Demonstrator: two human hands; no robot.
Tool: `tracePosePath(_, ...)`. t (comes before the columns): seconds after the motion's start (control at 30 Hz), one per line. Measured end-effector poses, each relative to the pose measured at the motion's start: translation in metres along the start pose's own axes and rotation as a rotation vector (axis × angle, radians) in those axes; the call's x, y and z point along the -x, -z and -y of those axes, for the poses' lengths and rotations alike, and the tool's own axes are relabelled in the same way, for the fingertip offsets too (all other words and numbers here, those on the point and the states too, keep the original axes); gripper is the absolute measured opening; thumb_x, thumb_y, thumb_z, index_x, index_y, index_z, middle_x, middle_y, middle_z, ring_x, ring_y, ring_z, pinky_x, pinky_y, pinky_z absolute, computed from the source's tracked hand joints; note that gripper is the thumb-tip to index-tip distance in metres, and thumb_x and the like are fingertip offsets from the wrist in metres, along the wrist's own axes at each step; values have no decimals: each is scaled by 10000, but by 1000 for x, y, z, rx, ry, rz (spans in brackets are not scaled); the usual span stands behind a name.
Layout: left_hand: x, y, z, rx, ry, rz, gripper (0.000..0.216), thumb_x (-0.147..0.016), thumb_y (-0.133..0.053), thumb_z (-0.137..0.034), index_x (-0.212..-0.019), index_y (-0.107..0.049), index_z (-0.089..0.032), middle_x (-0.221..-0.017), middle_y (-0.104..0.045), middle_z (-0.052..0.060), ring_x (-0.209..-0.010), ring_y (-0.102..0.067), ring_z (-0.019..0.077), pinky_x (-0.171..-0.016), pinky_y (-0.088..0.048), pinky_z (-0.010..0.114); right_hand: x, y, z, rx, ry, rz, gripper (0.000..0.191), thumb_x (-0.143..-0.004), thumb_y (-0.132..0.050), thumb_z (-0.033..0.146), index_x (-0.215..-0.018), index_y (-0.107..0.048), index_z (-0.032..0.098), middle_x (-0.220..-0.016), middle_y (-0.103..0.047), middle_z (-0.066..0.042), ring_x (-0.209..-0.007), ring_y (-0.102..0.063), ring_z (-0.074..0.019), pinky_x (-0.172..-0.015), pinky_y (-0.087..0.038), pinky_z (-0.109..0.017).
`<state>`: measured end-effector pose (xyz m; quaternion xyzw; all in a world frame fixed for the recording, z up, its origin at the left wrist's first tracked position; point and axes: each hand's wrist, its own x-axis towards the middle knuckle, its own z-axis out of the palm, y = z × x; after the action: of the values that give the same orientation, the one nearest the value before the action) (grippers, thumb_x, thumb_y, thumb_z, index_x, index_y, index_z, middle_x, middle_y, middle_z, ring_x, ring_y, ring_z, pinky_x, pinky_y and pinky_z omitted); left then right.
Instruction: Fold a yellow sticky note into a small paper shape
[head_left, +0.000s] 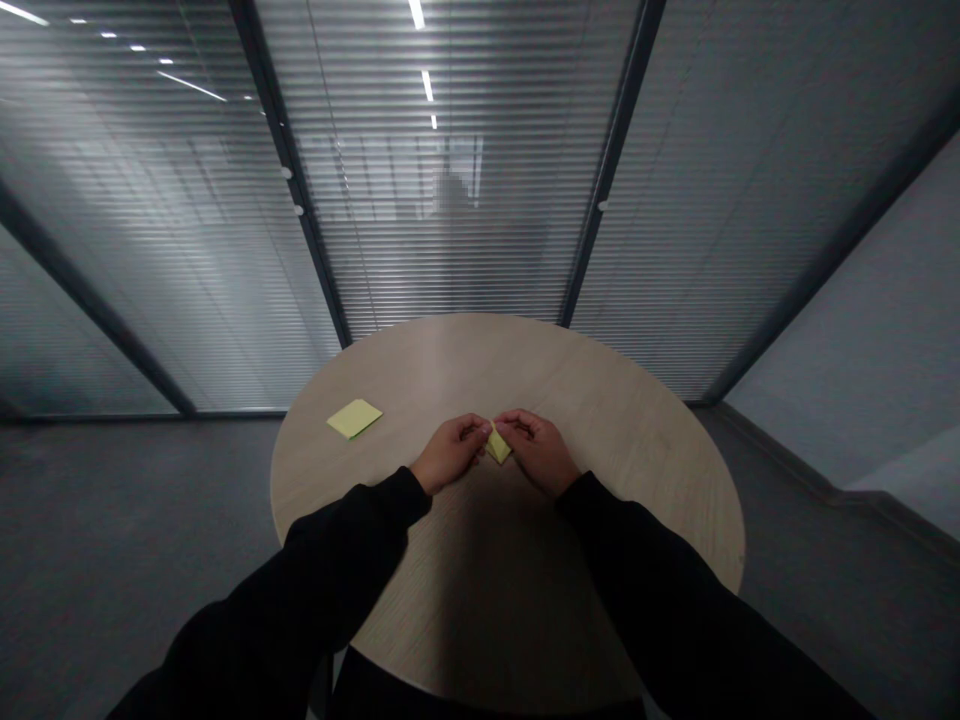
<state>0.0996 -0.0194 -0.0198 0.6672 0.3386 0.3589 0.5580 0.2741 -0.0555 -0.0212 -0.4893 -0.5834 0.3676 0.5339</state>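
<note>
Because it is small and creased, the folded yellow paper (499, 447) is held from both sides at once, just above or on the middle of the table, with its pointed lower end facing the person; whether it touches the wood I cannot tell. The left hand (452, 452) pinches one side between thumb and fingers, and the right hand (541, 450) pinches the other, their tips nearly meeting over the top, presumably so that neither edge slips or springs open. Those fingers hide the paper's upper part and sides, so its full shape cannot be read. Off beyond the left hand, well apart, a flat yellow sheet (355, 418), perhaps a small stack, lies near the left rim, likely set there to leave elbow room. Black sleeves (352, 550) cross the near edge of the round table (637, 440), a shadow darkens its near half, and blinds (450, 260) behind glass panels stand beyond the far rim.
</note>
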Motion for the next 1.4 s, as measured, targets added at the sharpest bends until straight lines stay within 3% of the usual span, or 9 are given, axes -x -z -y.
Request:
tracePosePath(0.6, 1, -3, -4, 102, 40, -24, 441, -818, -691, -568, -951, -619, -154, -676, -580, -20, -515, -493, 73, -516, -382, 211, 0, -2, -5, 65, 129, -24, 245, -842, -708, 419, -930, -710, 190, -811, -716, -42, -727, -674, -171, -667, -569, -302)
tracePosePath(0.93, -1, -2, -3, 120, 31, -71, 449, -794, -715, -565, -946, -659, -147, -688, -585, -14, -535, -498, 73, -534, -407, 214, 1, 0, -4, 53, 125, 14, 314, -855, -703, 395, -1079, -579, 213, -846, -685, -19, -745, -664, -166, -665, -543, -292)
tracePosePath(1.4, -4, -1, -1, 131, 36, -99, 479, -766, -746, -557, -953, -709, -117, -702, -595, 12, -588, -519, 91, -555, -433, 224, 3, 0, 0, 32, 71, 84, 249, -815, -715, 403, -893, -605, 194, -792, -671, -13, -718, -646, -154, -663, -526, -286)
